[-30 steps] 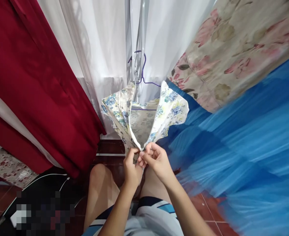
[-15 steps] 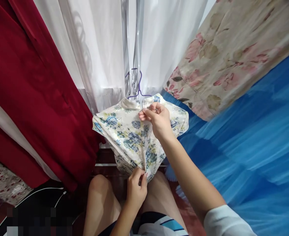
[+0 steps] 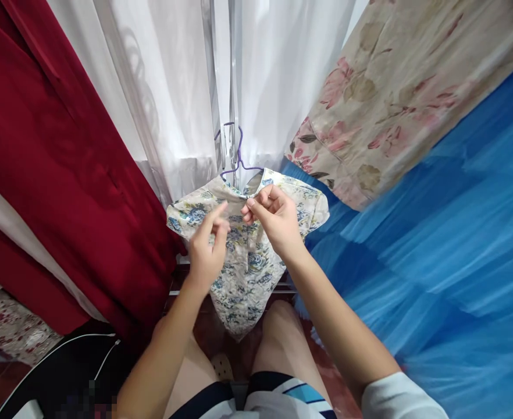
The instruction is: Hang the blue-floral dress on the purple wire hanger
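Your left hand (image 3: 207,253) is now up near the neckline, where half a second earlier it pinches the lower end of the centre seam; the lower part of the floral garment (image 3: 237,285) hangs free of it, while your right hand (image 3: 276,218) stays at the neck, thumb and forefinger pressed together on the top of that seam; your left fingers are apart and a little blurred in front of the chest of the garment, gripping nothing, and you cannot tell whether they brush the cloth.

Your garment hangs on the purple hanger (image 3: 239,162), in front of the white drapes (image 3: 173,75), between the red cloth (image 3: 64,145) and the blue tulle (image 3: 391,244); it looks light and soft, likely to crease and give under a pull; with only the hanger bearing its shoulders, it probably swings or tilts at a sharp tug; the neck edge seems the firmest place to pinch, and the centre seam lower down would serve to steady the cloth; whatever lies under your right fingertips is too small to make out.
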`<state>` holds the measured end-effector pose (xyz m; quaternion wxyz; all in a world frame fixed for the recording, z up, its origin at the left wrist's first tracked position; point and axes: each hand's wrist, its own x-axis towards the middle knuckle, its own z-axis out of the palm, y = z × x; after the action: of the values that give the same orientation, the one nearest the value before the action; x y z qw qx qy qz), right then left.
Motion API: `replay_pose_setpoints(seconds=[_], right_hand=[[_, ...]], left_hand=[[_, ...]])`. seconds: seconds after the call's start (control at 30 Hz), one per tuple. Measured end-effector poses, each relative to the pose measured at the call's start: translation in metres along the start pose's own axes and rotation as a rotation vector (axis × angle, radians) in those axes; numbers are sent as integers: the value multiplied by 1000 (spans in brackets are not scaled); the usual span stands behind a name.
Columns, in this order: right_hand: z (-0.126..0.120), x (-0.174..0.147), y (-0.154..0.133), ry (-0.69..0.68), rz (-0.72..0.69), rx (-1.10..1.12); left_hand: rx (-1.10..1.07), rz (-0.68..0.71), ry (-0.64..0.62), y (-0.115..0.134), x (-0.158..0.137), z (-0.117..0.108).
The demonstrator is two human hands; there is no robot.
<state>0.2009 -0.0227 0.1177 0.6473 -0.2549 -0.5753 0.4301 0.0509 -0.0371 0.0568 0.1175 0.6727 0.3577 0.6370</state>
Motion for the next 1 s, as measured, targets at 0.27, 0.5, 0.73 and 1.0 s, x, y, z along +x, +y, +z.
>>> replay_pose_setpoints(seconds=[0.27,0.5,0.73,1.0], right_hand=[[-4,2,18,17,-70,-52],[-16,-21,50,-26,11,-183],[-32,-54,45,-126,70,-245],[-85,-70,73,120,296,-343]], left_hand=[[218,190,-109,24,62,8],[57,42,348,-23,86,-37],[-488,-759,643,-113,69,-72],[-691,-1116,315,-126,-2,-23]])
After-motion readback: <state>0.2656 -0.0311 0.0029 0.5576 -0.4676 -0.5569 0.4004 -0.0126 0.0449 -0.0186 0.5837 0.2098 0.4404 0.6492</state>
